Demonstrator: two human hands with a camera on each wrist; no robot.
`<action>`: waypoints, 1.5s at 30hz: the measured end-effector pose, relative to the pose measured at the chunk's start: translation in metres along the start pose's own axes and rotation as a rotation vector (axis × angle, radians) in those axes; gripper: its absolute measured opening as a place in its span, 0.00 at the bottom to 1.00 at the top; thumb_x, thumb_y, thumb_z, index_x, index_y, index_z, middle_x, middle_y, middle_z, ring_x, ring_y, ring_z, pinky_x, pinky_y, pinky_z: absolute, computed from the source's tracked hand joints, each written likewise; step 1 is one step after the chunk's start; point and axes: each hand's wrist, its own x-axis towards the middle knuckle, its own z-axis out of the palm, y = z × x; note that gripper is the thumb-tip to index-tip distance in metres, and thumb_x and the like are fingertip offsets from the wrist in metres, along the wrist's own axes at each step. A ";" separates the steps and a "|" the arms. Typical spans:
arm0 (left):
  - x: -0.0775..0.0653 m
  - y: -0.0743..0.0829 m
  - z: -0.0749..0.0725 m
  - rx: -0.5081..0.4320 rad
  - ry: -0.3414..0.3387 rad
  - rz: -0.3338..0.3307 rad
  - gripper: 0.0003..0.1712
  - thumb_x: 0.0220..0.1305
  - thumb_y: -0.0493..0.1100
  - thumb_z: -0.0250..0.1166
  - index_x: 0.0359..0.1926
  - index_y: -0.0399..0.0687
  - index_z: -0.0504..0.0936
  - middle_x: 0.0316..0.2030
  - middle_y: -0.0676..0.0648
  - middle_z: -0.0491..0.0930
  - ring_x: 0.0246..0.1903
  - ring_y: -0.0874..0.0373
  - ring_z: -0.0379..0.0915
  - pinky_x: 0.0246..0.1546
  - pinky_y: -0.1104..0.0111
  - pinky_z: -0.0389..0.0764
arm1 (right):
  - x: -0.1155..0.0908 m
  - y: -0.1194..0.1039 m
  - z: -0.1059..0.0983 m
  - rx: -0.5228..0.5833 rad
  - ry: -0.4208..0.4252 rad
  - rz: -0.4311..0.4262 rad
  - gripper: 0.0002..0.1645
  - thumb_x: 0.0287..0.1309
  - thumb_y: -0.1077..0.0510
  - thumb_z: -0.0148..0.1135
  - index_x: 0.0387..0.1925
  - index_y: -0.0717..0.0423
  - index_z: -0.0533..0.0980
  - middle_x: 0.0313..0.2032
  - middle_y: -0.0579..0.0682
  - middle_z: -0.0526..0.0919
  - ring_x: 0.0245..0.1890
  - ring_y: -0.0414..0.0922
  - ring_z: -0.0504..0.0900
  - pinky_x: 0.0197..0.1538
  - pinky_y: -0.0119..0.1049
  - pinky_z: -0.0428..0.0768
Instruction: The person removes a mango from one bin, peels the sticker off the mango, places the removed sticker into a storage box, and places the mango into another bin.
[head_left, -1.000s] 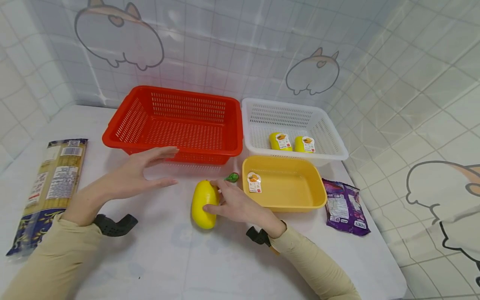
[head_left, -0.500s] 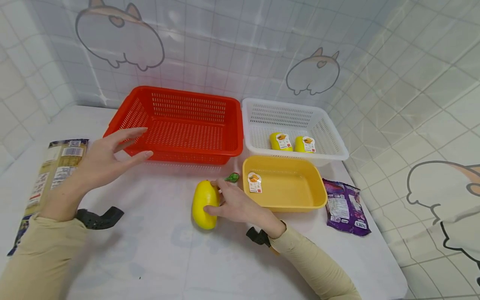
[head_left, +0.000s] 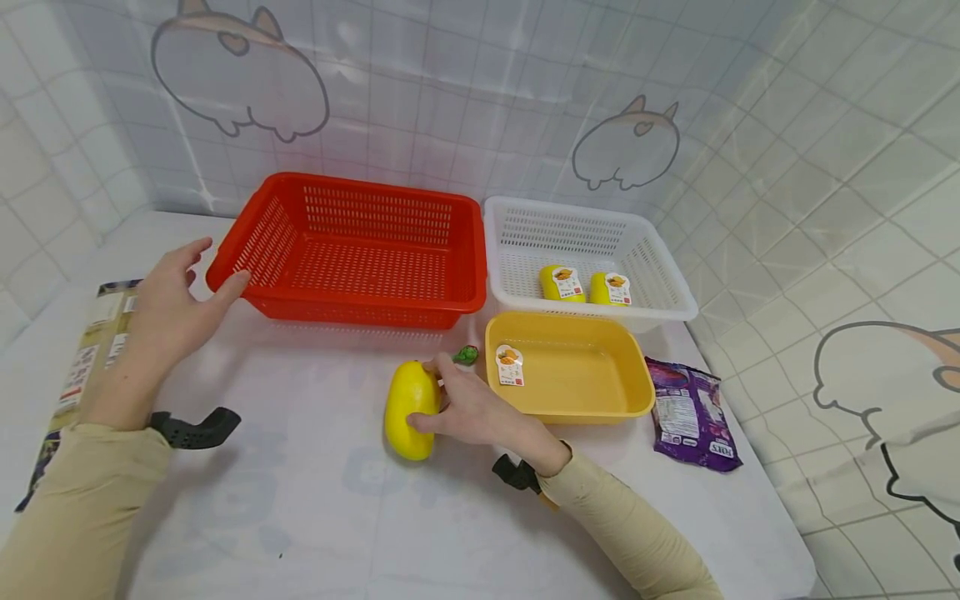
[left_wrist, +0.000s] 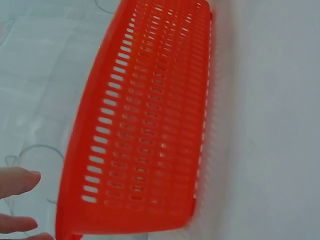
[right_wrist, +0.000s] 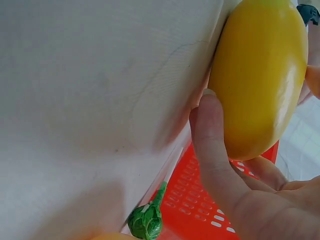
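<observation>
In the head view my right hand (head_left: 476,407) holds a smooth yellow mango (head_left: 412,410) by its right side, thumb and fingers curled against it, on the white table. The right wrist view shows the fingers along the lower end of the mango. My left hand (head_left: 168,312) is at the left front corner of the red basket (head_left: 360,308), thumb and fingers spread apart, nothing in its grasp. Its thumb overlaps the basket's corner in the head view. In the left wrist view, fingertips (left_wrist: 20,181) show beside the basket's rim.
A white basket (head_left: 517,250) holds two yellow pieces with mango stickers. Before it stands a yellow tub (head_left: 573,400) with a similar sticker. A green-wrapped sweet (head_left: 467,356) lies by the tub, a purple packet (head_left: 692,414) to its right, a noodle packet (head_left: 78,367) far left.
My left hand has moved left and up, from near the mango to the red basket's left corner. The right hand and the mango have hardly moved.
</observation>
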 end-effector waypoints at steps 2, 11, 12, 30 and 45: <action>0.002 -0.005 0.000 -0.007 -0.018 -0.034 0.47 0.72 0.61 0.51 0.79 0.40 0.45 0.73 0.25 0.51 0.64 0.22 0.57 0.55 0.29 0.69 | 0.000 0.000 0.000 0.013 0.000 0.005 0.38 0.57 0.47 0.71 0.63 0.51 0.63 0.49 0.47 0.76 0.43 0.41 0.76 0.46 0.28 0.79; 0.007 -0.013 0.004 -0.069 -0.089 -0.111 0.54 0.71 0.67 0.49 0.79 0.38 0.37 0.76 0.27 0.45 0.69 0.24 0.51 0.58 0.32 0.67 | 0.002 -0.002 0.002 0.049 -0.005 0.023 0.40 0.56 0.47 0.72 0.63 0.51 0.60 0.51 0.47 0.74 0.48 0.42 0.74 0.49 0.29 0.78; 0.007 -0.013 0.004 -0.074 -0.087 -0.109 0.54 0.71 0.67 0.49 0.79 0.38 0.37 0.76 0.27 0.45 0.69 0.24 0.51 0.59 0.32 0.67 | 0.002 -0.002 0.002 0.049 -0.003 0.022 0.41 0.56 0.47 0.72 0.64 0.51 0.60 0.52 0.48 0.74 0.48 0.42 0.74 0.50 0.29 0.77; 0.006 -0.012 0.005 -0.191 -0.101 -0.164 0.54 0.69 0.68 0.50 0.80 0.46 0.35 0.78 0.33 0.42 0.72 0.28 0.46 0.61 0.35 0.68 | 0.002 -0.004 0.003 0.045 -0.009 0.001 0.45 0.57 0.47 0.71 0.70 0.44 0.58 0.55 0.43 0.73 0.50 0.40 0.73 0.53 0.32 0.79; 0.005 -0.013 0.011 -0.240 -0.122 -0.184 0.53 0.70 0.68 0.49 0.80 0.46 0.35 0.77 0.32 0.46 0.73 0.32 0.48 0.65 0.37 0.66 | 0.000 -0.004 0.006 0.082 0.006 -0.037 0.47 0.55 0.49 0.74 0.71 0.48 0.59 0.58 0.46 0.73 0.52 0.42 0.74 0.51 0.34 0.83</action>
